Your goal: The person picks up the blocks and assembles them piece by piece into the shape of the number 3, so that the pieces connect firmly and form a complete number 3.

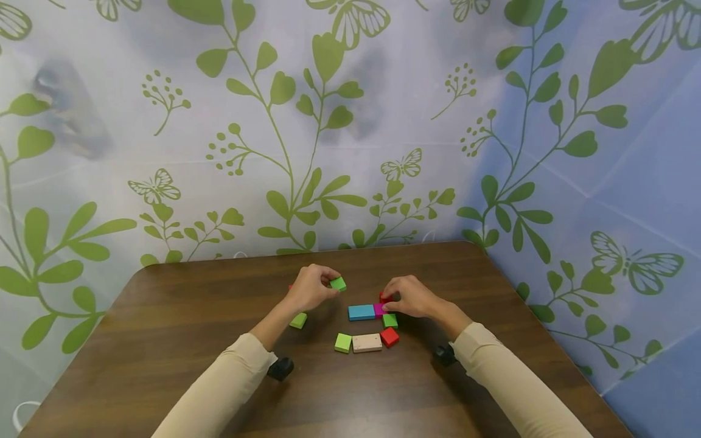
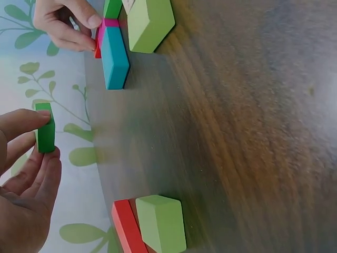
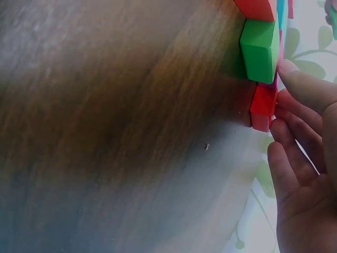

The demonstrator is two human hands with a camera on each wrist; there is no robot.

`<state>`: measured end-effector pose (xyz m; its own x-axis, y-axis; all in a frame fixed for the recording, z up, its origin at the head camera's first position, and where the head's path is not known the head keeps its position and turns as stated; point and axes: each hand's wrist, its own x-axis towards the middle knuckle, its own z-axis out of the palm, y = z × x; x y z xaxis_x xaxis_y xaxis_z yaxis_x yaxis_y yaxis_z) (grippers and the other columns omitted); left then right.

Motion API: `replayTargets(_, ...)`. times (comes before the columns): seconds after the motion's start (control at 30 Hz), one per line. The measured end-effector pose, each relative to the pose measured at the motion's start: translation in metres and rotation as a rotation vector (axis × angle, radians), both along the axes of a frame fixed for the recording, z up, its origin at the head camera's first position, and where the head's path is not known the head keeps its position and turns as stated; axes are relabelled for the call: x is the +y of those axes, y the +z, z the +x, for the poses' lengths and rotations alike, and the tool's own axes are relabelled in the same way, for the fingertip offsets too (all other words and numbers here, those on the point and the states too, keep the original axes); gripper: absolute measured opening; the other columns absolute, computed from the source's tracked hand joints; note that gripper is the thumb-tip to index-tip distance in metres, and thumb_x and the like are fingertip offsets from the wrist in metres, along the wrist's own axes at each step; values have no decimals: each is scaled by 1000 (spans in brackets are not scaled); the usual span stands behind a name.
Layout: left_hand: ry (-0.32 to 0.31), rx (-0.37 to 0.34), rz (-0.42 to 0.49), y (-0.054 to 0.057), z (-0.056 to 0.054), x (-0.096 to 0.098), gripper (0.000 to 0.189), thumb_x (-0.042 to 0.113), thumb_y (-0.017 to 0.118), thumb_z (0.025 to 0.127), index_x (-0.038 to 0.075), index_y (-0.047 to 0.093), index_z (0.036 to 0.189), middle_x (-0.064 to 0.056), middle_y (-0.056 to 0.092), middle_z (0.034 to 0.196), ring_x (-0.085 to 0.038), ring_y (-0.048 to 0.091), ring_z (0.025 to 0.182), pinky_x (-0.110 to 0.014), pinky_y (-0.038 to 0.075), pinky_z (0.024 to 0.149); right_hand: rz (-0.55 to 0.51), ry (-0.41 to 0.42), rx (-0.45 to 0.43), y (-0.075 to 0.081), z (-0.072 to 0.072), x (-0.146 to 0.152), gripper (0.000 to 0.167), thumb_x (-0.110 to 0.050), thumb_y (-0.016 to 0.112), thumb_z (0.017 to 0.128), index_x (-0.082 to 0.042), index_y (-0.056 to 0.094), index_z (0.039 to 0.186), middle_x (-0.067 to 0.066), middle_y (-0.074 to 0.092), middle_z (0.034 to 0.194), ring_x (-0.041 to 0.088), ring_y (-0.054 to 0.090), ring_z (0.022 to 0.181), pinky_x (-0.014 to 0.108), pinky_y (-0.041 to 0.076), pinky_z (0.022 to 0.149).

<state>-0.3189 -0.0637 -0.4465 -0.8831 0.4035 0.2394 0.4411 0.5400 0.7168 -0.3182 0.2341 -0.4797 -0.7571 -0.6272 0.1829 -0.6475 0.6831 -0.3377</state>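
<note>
Bench (image 1: 350,401), brown and wood-grained, is backed by a pale sheet (image 1: 394,109) printed with green leaves and butterflies. A green block (image 1: 338,284) is pinched between thumb and fingers of the left grip (image 1: 312,289) and is held raised, to the left of and beyond a blue block (image 1: 361,312). The blue block is laid end to end with a magenta block (image 1: 378,310), at whose far side a small red block (image 3: 261,108) is set. The magenta and small red blocks are touched by the right grip (image 1: 413,297), its thumb placed by the magenta one; whether either is firmly gripped or merely steadied cannot be told, the contact being partly hidden. A second green block (image 1: 390,320) is placed at the near side of the magenta one. Nearer the person, a wooden block (image 1: 367,343) is flanked by a yellow-green block (image 1: 342,343) on the left and a turned red block (image 1: 390,337) on the right. Farther left, an outlying yellow-green block (image 1: 298,320) is seen, with a red strip-like block (image 2: 128,226) just beside it. Pale sleeves (image 1: 219,389) are worn on both arms.
</note>
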Motion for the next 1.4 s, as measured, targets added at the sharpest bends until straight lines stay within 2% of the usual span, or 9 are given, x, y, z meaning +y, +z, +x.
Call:
replayTargets(0.23, 22, -20, 10, -1, -7, 5, 31, 1, 84, 84, -3, 75, 113, -9, 75, 98, -22, 71, 90, -35, 58, 79, -9, 7, 21, -4, -2, 2, 21, -19, 82, 91, -5, 81, 107, 4, 73, 109, 27, 68, 105, 49, 54, 94)
replayTargets(0.4, 32, -36, 20, -3, -10, 7, 31, 1, 83, 85, -6, 74, 115, -12, 74, 101, -24, 71, 91, -37, 58, 80, -8, -9, 5, -5, -2, 2, 22, -21, 82, 91, -6, 81, 107, 3, 73, 110, 25, 68, 106, 47, 54, 94)
replayTargets(0.67, 39, -57, 41, -11, -17, 13, 31, 0, 82, 86, -5, 74, 115, -13, 74, 103, -25, 70, 92, -37, 58, 80, -6, -31, -3, -7, -1, 2, 23, -22, 81, 92, -7, 82, 109, 3, 73, 111, 25, 67, 108, 47, 53, 97)
replayTargets(1.13, 39, -47, 38, -16, -24, 21, 28, 0, 84, 84, -3, 76, 111, -10, 74, 97, -24, 70, 90, -37, 58, 81, -27, -45, -18, -9, 0, 2, 24, -22, 80, 93, -6, 81, 111, 5, 73, 116, 28, 67, 112, 49, 51, 99)
replayTargets(1.4, 24, -66, 31, -18, -29, 30, 29, 0, 84, 84, -4, 76, 112, -10, 73, 98, -26, 70, 91, -38, 57, 84, -22, -48, -12, -8, 0, 4, 24, -23, 81, 92, -6, 81, 111, 5, 73, 115, 28, 67, 111, 49, 51, 99)
